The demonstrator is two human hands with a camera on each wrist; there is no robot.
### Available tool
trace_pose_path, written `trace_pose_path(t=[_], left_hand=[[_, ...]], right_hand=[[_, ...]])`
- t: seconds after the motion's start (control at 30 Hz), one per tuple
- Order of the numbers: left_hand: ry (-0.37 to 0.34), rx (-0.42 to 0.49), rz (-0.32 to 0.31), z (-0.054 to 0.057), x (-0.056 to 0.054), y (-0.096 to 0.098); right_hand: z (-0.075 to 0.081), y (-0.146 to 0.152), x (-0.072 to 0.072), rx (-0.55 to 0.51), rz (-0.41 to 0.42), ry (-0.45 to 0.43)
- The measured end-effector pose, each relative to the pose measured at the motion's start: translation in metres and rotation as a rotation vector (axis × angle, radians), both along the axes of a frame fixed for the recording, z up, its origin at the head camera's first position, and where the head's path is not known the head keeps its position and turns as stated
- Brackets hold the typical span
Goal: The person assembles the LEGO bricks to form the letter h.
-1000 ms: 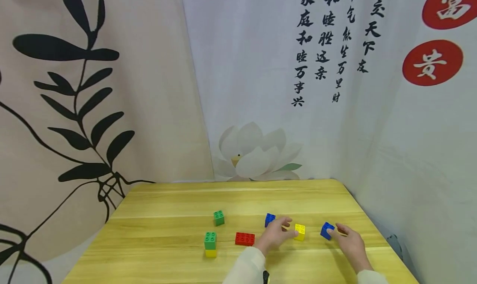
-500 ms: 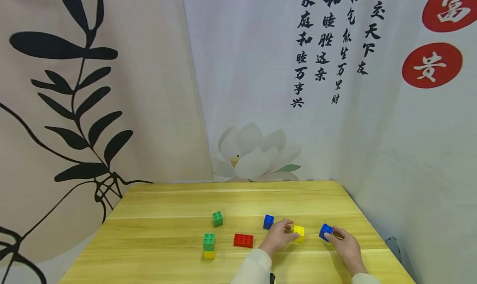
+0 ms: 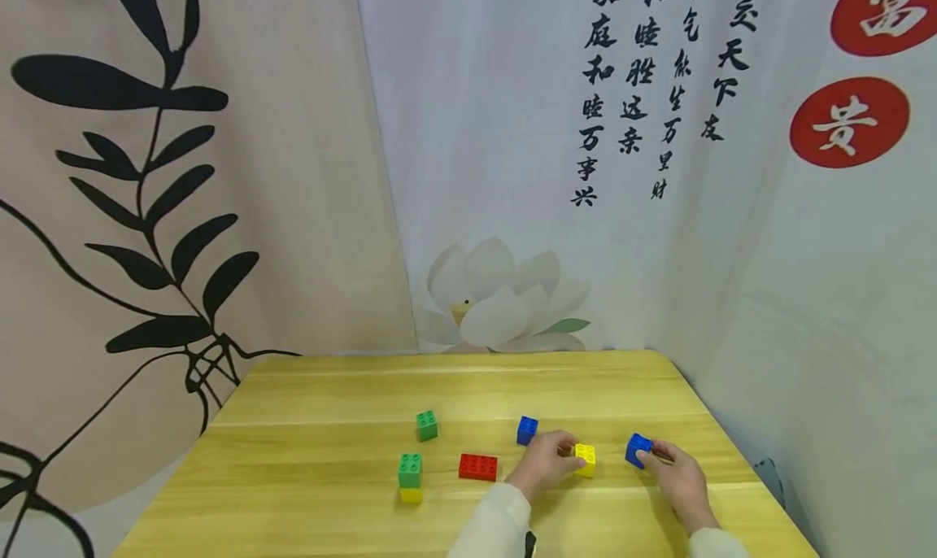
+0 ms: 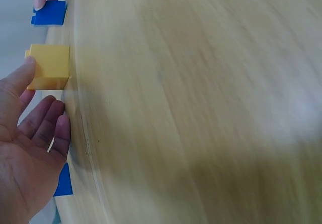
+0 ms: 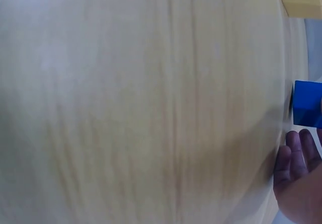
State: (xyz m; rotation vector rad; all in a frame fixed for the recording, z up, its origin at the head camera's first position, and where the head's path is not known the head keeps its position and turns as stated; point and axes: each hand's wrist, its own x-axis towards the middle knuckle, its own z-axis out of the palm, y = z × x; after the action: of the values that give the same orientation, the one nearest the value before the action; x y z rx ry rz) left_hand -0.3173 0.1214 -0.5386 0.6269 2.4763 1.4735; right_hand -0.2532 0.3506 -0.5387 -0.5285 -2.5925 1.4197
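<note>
Left of centre on the wooden table, my left hand (image 3: 546, 463) pinches a yellow toy brick (image 3: 585, 459) by its near side with thumb and index finger. The other fingers of that hand stay apart from the brick, as the left wrist view shows. My right hand (image 3: 679, 478) pinches a blue toy brick (image 3: 638, 451) between thumb and forefinger. In the right wrist view this blue brick (image 5: 308, 103) appears at the right edge, its held side cut off. Just beyond the left hand stands a second blue brick (image 3: 527, 430).
A red brick (image 3: 478, 467) lies left of the left hand. Further left, a green brick sits on a yellow one in a small stack (image 3: 411, 477), with a lone green brick (image 3: 427, 425) behind it. A printed cloth (image 3: 498, 176) hangs behind the table (image 3: 329, 428).
My right hand has moved slightly left onto the blue brick, its thumb now on the brick's near side. The left hand stays at the yellow brick, and the head view has shifted a little.
</note>
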Motion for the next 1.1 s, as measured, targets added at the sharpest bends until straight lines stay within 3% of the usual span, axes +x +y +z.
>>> trace_pose_path(t=[0.37, 0.77, 1.1], left_hand=[[-0.019, -0.010, -0.020, 0.002, 0.008, -0.020], [0.047, 0.027, -0.060, -0.006, 0.017, -0.046], [0.013, 0.042, -0.036, -0.005, 0.026, -0.058]], right_hand=[[0.007, -0.009, -0.006, -0.023, 0.062, 0.035], [0.018, -0.042, -0.010, -0.104, 0.171, 0.075], [0.025, -0.067, -0.006, -0.107, 0.252, 0.106]])
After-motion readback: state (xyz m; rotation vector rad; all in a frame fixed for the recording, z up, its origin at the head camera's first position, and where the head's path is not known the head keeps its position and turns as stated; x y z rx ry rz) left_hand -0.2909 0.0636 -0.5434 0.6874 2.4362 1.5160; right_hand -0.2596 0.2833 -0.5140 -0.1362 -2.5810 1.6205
